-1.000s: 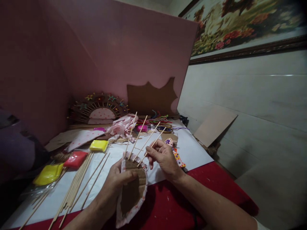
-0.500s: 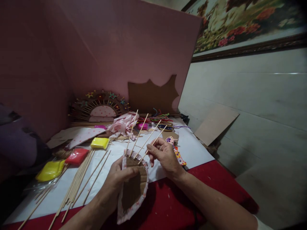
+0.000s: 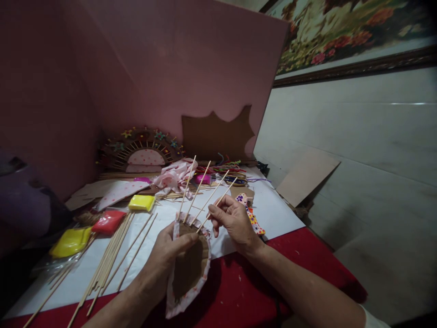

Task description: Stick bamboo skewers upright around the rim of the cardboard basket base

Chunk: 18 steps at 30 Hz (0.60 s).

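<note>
A half-round piece of brown cardboard (image 3: 188, 269), edged in pink spotted cloth, is gripped by my left hand (image 3: 167, 250), whose thumb presses on its face near the upper rim. Three thin wooden sticks (image 3: 201, 187) stand up from that rim, spread out. A fourth stick (image 3: 229, 190), the rightmost, is pinched between thumb and fingers of my right hand (image 3: 233, 223); its lower end touches the cardboard close to my left thumb.
Loose sticks (image 3: 109, 255) lie at left beside red (image 3: 108, 222) and yellow packets (image 3: 71, 242). Behind are crumpled pink cloth (image 3: 174, 176), scissors (image 3: 237, 179) and a decorated half-round fan (image 3: 145, 157). A patterned cutout (image 3: 254, 221) lies beyond my right hand.
My left thumb has moved up and right across the cardboard, towards the foot of the fourth stick. My right hand keeps its pinch almost unmoved.
</note>
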Each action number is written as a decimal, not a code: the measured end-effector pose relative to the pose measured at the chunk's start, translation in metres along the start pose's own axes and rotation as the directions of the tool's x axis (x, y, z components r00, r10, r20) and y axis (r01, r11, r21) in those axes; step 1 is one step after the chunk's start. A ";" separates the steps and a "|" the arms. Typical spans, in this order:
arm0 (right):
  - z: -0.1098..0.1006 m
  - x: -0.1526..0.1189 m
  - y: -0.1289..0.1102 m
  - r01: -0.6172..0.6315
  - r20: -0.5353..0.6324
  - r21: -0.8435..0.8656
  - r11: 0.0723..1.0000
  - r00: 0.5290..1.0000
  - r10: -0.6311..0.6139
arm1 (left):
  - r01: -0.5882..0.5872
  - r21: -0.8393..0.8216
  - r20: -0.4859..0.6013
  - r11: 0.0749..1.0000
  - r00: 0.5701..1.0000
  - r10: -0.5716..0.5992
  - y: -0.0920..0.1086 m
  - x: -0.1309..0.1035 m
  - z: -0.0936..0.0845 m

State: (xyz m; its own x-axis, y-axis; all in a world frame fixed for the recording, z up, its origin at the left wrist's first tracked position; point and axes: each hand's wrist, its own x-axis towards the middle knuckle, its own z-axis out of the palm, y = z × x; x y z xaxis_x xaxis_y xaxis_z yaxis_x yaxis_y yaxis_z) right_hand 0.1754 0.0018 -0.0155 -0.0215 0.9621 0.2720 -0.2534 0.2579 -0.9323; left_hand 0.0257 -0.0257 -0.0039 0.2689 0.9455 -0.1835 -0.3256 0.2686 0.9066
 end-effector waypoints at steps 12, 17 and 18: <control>0.001 0.000 0.000 0.010 0.006 -0.001 1.000 1.000 -0.010 | -0.004 0.094 -0.111 0.996 0.994 0.015 0.000 0.005 0.001; 0.001 -0.001 0.000 0.009 0.001 0.003 1.000 1.000 -0.009 | 0.015 0.099 -0.112 0.995 0.994 -0.004 -0.001 0.005 -0.002; 0.001 -0.001 0.000 0.007 0.000 0.002 1.000 1.000 -0.007 | 0.018 0.108 -0.115 0.994 0.993 -0.006 -0.001 0.006 -0.002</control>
State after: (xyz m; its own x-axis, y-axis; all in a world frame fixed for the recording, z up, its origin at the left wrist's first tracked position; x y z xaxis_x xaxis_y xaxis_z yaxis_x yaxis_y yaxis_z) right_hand 0.1749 0.0009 -0.0152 -0.0195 0.9601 0.2789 -0.2555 0.2649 -0.9298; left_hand 0.0253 -0.0200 -0.0063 0.1646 0.9589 -0.2311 -0.2208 0.2641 0.9389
